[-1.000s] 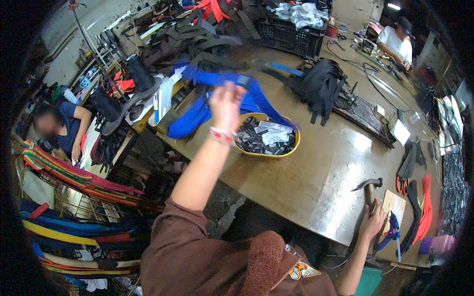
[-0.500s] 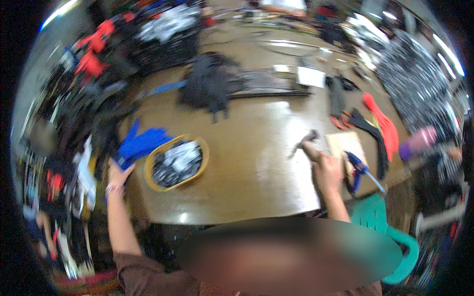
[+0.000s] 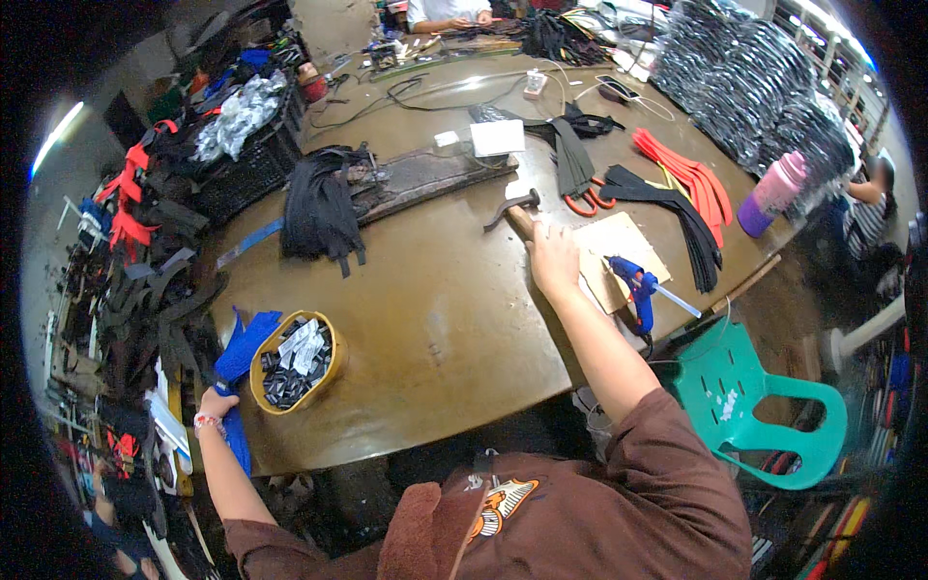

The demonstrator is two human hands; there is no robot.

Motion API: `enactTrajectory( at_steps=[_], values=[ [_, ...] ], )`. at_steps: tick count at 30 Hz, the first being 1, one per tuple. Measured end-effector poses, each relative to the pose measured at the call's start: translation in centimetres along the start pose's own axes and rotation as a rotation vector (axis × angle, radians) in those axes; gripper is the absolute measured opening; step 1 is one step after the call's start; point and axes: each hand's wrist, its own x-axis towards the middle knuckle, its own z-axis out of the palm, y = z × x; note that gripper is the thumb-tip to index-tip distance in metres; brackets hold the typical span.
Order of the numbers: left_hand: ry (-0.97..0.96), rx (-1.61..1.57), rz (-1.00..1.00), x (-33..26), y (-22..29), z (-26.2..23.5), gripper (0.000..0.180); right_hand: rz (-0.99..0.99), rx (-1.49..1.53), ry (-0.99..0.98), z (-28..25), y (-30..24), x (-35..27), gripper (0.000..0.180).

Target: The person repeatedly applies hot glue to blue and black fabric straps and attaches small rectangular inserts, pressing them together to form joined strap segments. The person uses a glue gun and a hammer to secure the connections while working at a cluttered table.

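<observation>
At the table's left edge, my left hand (image 3: 218,402) is closed on a bundle of blue strips (image 3: 247,350), whose ends spread above and below it. Beside them stands a yellow oval tub (image 3: 335,372) of small black pieces with clear plastic on top. My right arm reaches across the table, and my right hand (image 3: 554,259) is closed around the wooden handle of a hammer (image 3: 510,207); its dark head points away from me. To the right of that hand lies a flat tan board (image 3: 604,237) with a blue glue gun (image 3: 638,290) resting over its edge.
Black straps (image 3: 324,205) lie over a long dark slab (image 3: 425,184). Orange-handled scissors (image 3: 592,201), black and red strips (image 3: 681,174), a pink-purple bottle (image 3: 771,193) and plastic-wrapped stacks (image 3: 744,87) line the right. A green chair (image 3: 749,396) stands near the table; another person's hands (image 3: 474,19) work at the far end.
The view has turned, so the table contents appear shifted left and the picture is sharper. My left hand still grips the blue strips, and my right hand stays at the hammer handle.
</observation>
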Motion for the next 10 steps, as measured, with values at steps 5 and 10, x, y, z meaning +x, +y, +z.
enactTrajectory(
  at_steps=[5, 10],
  values=[
    [-0.265, -0.435, 0.121, -1.6, 2.0, -1.0, 0.06, 0.094, 0.103, -0.168, 0.7, 0.8, 0.2, 0.04],
    [-0.047, 0.036, -0.152, -3.1, 4.8, 0.1, 0.087, -0.06, 0.185, -0.147, 1.3, -1.2, 1.1, 0.035]
  ],
)
